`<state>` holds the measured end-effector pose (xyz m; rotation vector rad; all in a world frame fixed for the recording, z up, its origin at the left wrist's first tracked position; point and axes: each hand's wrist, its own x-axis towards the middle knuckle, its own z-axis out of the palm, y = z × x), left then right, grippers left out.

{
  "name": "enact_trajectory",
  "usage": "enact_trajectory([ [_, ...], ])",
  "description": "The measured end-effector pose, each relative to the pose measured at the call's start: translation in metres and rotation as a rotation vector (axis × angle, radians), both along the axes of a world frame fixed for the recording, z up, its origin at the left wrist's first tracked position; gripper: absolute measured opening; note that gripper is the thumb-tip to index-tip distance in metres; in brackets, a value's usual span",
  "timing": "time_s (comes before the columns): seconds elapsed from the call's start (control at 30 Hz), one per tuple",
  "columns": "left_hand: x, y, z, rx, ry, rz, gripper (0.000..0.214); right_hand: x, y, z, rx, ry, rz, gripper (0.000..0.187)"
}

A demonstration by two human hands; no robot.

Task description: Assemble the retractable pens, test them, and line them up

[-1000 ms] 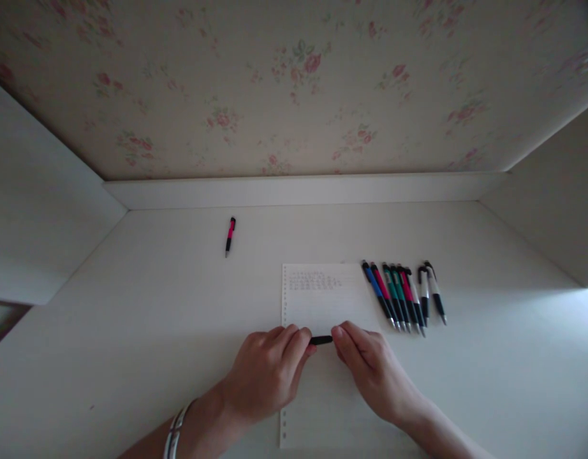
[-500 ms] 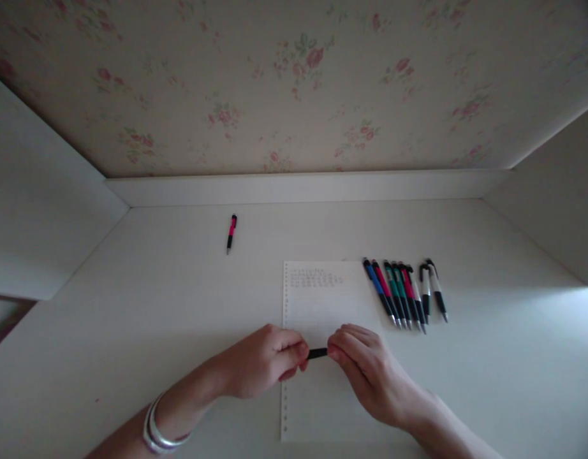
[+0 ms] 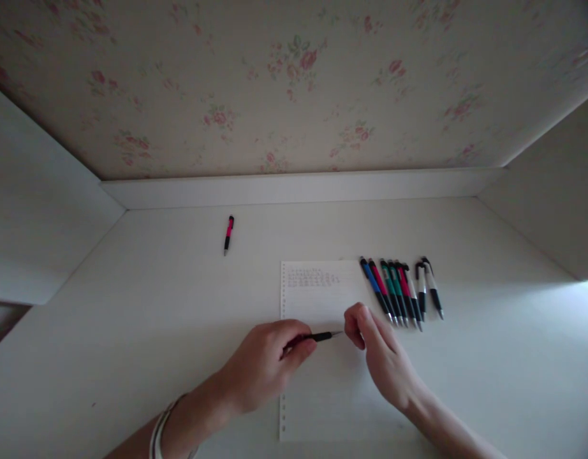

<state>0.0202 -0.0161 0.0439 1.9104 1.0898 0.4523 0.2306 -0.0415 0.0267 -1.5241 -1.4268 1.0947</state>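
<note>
My left hand [image 3: 265,360] is closed round a dark pen [image 3: 320,336], whose tip points right over a lined sheet of paper [image 3: 317,299]. A few lines of faint writing sit near the top of the sheet. My right hand [image 3: 377,354] hovers just right of the pen tip with fingers curled and nothing visible in them. A row of several pens [image 3: 402,293] in blue, red, green and white lies just right of the paper's top.
A single red and black pen [image 3: 228,233] lies alone at the back left of the white desk [image 3: 131,306]. White side panels stand on both sides and a flowered wall rises behind. A bangle circles my left wrist.
My right hand has let go of the pen and drawn back to the right. The pen's tip now shows, held by my left hand alone.
</note>
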Motion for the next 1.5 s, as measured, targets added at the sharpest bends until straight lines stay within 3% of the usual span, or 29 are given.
enact_trajectory([
  [0.3, 0.003, -0.012, -0.015, 0.752, 0.171, -0.055, 0.008, -0.014, -0.002, 0.003, -0.141, -0.123, 0.055, 0.054],
  [0.47, -0.001, -0.019, -0.017, 0.97, 0.253, -0.093, 0.016, -0.021, -0.006, 0.006, -0.179, -0.087, -0.019, 0.054],
  [0.57, -0.003, -0.022, -0.018, 1.041, 0.251, -0.114, 0.023, -0.024, -0.01, 0.003, -0.074, -0.107, -0.053, 0.052],
  [0.7, 0.0, -0.025, -0.018, 0.901, 0.159, -0.1, 0.016, -0.023, -0.014, 0.001, 0.095, -0.171, -0.033, 0.048],
  [0.93, 0.004, -0.024, -0.003, 0.277, -0.053, -0.123, 0.029, -0.011, -0.013, 0.005, 0.386, -0.27, 0.205, 0.038],
  [1.03, 0.005, -0.018, -0.001, 0.068, -0.054, -0.084, 0.034, -0.003, -0.009, 0.007, 0.352, -0.278, 0.276, 0.031],
  [1.23, 0.005, -0.011, -0.015, -0.019, -0.024, -0.003, 0.039, 0.007, -0.004, 0.006, 0.146, -0.18, 0.294, 0.016],
  [1.5, 0.006, -0.012, -0.016, -0.047, -0.025, 0.02, 0.038, 0.006, 0.002, 0.005, 0.087, -0.181, 0.194, 0.029],
])
